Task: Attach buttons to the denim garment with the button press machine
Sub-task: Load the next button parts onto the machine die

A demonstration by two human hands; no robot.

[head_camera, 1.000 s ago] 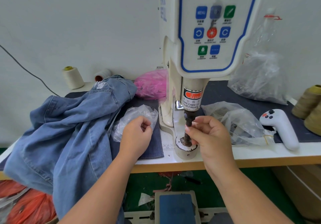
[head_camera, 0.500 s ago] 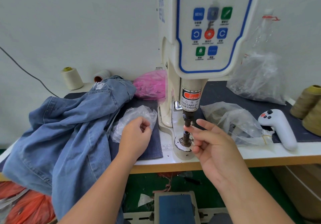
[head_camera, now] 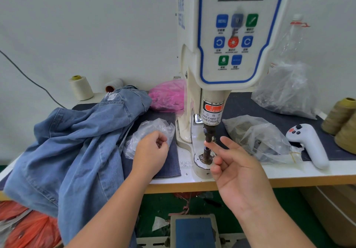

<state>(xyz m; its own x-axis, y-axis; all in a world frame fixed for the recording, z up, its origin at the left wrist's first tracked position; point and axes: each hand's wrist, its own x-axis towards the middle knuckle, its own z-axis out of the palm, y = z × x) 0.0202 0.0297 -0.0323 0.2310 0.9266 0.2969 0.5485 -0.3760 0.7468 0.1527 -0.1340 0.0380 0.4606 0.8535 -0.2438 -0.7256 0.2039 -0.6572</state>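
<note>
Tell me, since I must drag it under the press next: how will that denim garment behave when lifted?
The denim garment lies crumpled in soft folds, so it will probably flop and sag. Part of it hangs over the table edge, so its bulk may pull it floorward. The cloth looks thick, likely weighty rather than slippery.

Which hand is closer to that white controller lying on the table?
Right. The right hand is open in front of the press, a clear bag between it and the white controller. The left hand is curled on the machine's far side.
</note>
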